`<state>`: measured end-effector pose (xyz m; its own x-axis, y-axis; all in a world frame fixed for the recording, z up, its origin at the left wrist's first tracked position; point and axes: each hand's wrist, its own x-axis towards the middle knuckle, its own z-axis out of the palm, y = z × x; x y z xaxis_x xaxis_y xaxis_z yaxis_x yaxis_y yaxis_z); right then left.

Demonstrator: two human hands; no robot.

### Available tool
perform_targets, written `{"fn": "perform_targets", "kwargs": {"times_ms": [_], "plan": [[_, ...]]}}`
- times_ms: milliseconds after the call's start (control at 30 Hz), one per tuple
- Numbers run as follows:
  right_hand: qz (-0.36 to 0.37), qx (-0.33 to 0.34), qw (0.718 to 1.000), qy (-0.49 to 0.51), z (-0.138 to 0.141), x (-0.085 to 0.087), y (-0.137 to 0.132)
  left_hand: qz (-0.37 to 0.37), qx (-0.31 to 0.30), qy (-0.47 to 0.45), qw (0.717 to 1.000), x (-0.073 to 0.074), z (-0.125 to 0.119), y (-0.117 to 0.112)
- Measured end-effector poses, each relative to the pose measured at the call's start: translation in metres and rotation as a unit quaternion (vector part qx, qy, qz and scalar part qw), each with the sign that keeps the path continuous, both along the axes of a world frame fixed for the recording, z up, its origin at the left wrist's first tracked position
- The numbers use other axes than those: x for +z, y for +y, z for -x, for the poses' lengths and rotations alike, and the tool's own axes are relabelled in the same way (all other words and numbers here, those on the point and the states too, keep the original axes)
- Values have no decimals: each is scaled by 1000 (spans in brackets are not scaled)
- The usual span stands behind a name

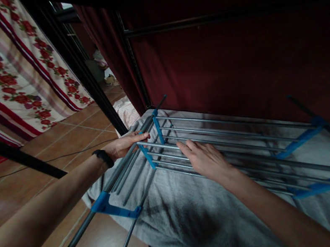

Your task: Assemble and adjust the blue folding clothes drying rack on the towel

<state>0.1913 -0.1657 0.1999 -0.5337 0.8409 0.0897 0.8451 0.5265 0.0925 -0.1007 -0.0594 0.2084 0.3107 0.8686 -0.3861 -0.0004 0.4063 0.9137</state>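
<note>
A metal clothes drying rack [237, 152] with grey rods and blue plastic brackets lies across a grey blanket [179, 206]. My left hand [131, 142], with a black band on its wrist, is closed around the rack's left tube beside a blue bracket [147, 156], the thumb stretched along the top. To the right, my right hand [206, 158] rests palm down over the middle rods, fingers bent around one of them; its thumb is hidden. Near me, another blue bracket [116, 208] joins two tubes that extend past the blanket's edge.
Black metal posts [78, 66] and a dark overhead frame surround the blanket-covered surface. A dark red curtain [237, 64] hangs behind it. At the left hangs a floral cloth [12, 73] above the brown tile floor [69, 142], where a thin cable [62, 157] runs.
</note>
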Motion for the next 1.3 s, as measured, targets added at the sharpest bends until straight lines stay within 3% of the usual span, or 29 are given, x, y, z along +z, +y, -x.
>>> {"fn": "perform_targets", "kwargs": {"times_ms": [200,367,700,1067,1300], "plan": [[15,-9,1000,0,-1,5,4,35,-10,-76,996,-17,17,4],[5,-24,1000,12,-4,6,12,-26,-53,-101,993,-21,19,-3],[21,-14,1000,7,-5,0,12,-24,-10,-108,994,-24,12,-6],[36,-10,999,23,-6,-4,10,-31,36,-9,999,-3,-3,-18],[38,2,999,33,-7,-9,10,-27,40,-25,999,1,-7,-20]]}}
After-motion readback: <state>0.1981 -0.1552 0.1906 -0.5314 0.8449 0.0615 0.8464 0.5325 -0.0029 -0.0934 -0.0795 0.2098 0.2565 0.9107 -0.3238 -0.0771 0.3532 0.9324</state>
